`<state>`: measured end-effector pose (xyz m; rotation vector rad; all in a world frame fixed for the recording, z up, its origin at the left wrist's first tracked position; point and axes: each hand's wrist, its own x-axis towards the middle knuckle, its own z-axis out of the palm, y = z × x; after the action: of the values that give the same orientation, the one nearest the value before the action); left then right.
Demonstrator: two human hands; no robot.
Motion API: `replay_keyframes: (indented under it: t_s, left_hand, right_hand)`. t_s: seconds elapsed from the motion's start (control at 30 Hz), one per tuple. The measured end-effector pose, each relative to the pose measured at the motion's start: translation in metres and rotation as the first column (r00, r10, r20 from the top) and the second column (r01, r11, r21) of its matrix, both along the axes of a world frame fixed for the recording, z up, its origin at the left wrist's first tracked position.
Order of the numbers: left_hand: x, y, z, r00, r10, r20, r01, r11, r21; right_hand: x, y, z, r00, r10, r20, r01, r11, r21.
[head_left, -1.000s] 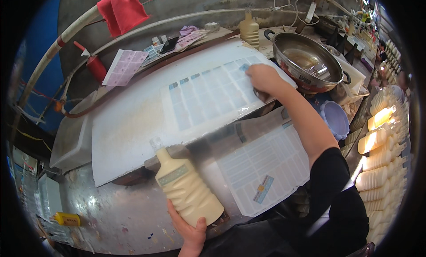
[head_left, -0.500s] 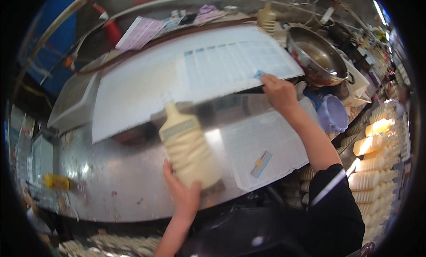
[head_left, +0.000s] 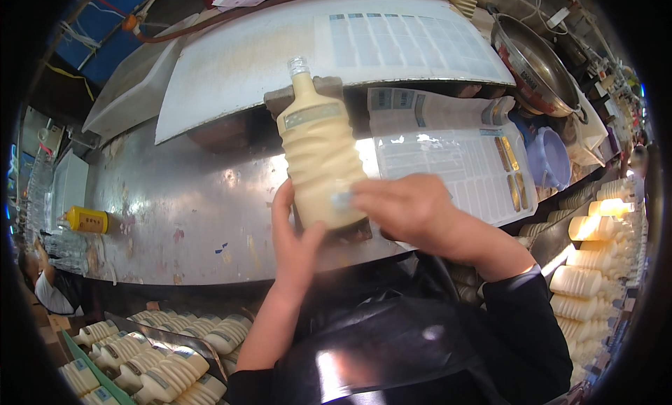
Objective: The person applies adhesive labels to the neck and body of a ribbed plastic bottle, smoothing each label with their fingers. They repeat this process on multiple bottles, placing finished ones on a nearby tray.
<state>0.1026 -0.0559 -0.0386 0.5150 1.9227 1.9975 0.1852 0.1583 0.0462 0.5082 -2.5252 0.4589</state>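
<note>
A cream bottle (head_left: 320,149) with a ridged body, a clear threaded neck and a grey-blue label band at its shoulder lies on the metal table, neck pointing away from me. Its shoulder is over a brown block (head_left: 280,102). My left hand (head_left: 294,240) grips the bottle by its lower end, thumb and fingers on either side. With pinched fingers, my right hand (head_left: 413,210) holds a small blue label (head_left: 341,200) against the lower right part of the bottle. The right hand is slightly blurred, and its fingertips hide part of the label.
Beyond the bottle stands a raised white board (head_left: 241,76) with a sheet of labels (head_left: 392,44). More label sheets (head_left: 441,167) lie at right, beside a purple basin (head_left: 549,160) and a metal pot (head_left: 535,62). A yellow bottle (head_left: 87,220) lies left; several cream bottles (head_left: 171,373) fill crates below.
My right hand has come from the label sheet on the white board down to the bottle, bringing the small blue label. The left hand keeps hold of the bottle. The view has tilted downward.
</note>
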Motion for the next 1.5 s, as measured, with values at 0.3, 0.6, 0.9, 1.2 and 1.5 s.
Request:
replay_keyframes:
  t_s: [0.3, 0.6, 0.9, 1.2, 1.5]
  left_hand:
    - [-0.005, 0.018, 0.016, 0.987, 0.105, 0.119, -0.097, 0.992, -0.077]
    - [0.003, 0.019, 0.007, 0.988, 0.129, 0.084, -0.128, 0.992, -0.022]
    - [0.008, 0.019, 0.005, 0.993, 0.097, 0.072, -0.1, 0.994, 0.04]
    - [0.007, 0.018, 0.003, 0.989, 0.105, 0.106, -0.113, 0.991, 0.07]
    - [0.007, 0.018, 0.003, 0.988, 0.096, 0.123, -0.107, 0.99, 0.089]
  right_hand:
    - [0.001, -0.022, -0.034, 0.986, 0.014, -0.166, 0.028, 0.968, 0.249]
    - [0.025, -0.012, -0.04, 0.989, -0.096, 0.113, 0.105, 0.991, -0.083]
    - [-0.005, -0.025, -0.048, 0.707, -0.06, 0.705, 0.65, 0.45, -0.613]
    - [-0.008, -0.026, -0.052, 0.695, -0.056, 0.717, 0.669, 0.415, -0.616]
    - [-0.008, -0.027, -0.049, 0.701, -0.055, 0.711, 0.67, 0.393, -0.63]
